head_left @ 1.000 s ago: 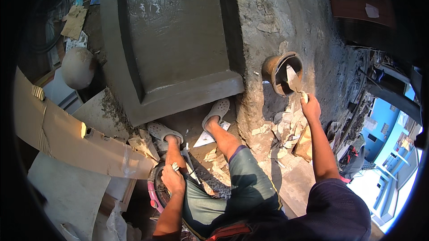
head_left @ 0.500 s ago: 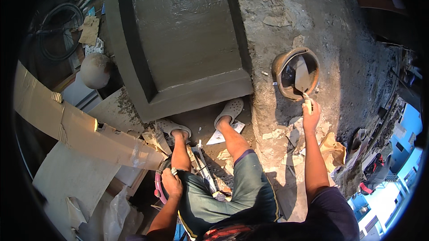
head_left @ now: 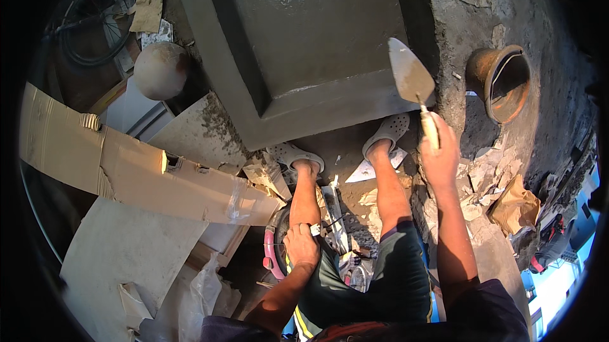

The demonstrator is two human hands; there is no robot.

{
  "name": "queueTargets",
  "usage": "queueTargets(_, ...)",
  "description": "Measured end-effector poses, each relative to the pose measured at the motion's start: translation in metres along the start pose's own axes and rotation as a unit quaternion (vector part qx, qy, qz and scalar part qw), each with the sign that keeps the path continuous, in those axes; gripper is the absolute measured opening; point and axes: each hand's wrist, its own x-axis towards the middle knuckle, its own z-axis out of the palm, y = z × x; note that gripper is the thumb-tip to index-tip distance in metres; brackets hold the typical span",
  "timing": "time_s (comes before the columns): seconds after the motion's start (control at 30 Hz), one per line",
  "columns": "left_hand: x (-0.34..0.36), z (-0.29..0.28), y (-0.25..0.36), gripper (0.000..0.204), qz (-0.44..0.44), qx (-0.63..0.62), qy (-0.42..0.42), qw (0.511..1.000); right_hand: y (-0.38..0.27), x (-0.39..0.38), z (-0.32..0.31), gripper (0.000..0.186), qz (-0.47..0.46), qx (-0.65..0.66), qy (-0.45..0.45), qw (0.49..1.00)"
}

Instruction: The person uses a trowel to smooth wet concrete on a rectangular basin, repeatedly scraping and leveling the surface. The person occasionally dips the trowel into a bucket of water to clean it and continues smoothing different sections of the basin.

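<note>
A pointing trowel (head_left: 411,74) with a pale wooden handle is gripped in my right hand (head_left: 439,152). Its blade points up and away, over the near right corner of the smooth grey cement basin (head_left: 317,110); I cannot tell whether it touches. A little mortar shows on the blade. To the right of the trowel, a round brown-rimmed bucket (head_left: 491,85) leans toward the right. My left hand (head_left: 301,245) rests closed at my left knee, with a small white thing (head_left: 315,230) at its fingers that I cannot name.
My feet in pale clogs (head_left: 388,131) stand at the basin's near edge. Long cardboard (head_left: 139,164) and boards crowd the left, with a grey ball-like object (head_left: 161,70) and a wheel (head_left: 95,22) beyond. Torn paper bags (head_left: 515,206) lie on the right, near a pink curved part (head_left: 273,253) left.
My right hand has lifted the trowel out of the bucket and brought it left toward the basin. The whole view has shifted, so the scene sits farther right.
</note>
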Motion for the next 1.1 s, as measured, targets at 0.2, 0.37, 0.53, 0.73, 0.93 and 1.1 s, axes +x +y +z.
queueTargets(0.2,0.003,0.006,-0.022,0.023,-0.002,-0.035,-0.02,0.999,-0.163,0.056,0.243,0.051,0.015,0.079,-0.13,0.988)
queueTargets(0.37,0.003,0.015,-0.04,0.026,0.014,-0.052,-0.015,0.998,-0.209,0.102,0.313,0.046,0.015,0.091,-0.067,0.993)
queueTargets(0.53,0.004,0.018,-0.053,0.032,0.023,-0.052,-0.033,0.998,-0.196,0.12,0.318,0.047,0.315,0.453,-0.286,0.784)
queueTargets(0.73,0.008,0.012,-0.064,0.038,0.043,-0.051,-0.043,0.997,-0.253,0.157,0.355,0.048,0.316,0.544,-0.282,0.724)
queueTargets(0.93,0.014,0.004,-0.074,0.043,0.069,-0.07,-0.051,0.994,-0.285,0.248,0.347,0.044,0.178,0.594,-0.259,0.74)
queueTargets(1.1,0.019,-0.014,-0.077,0.041,0.057,-0.063,-0.054,0.995,-0.259,0.196,0.363,0.051,0.216,0.454,-0.274,0.82)
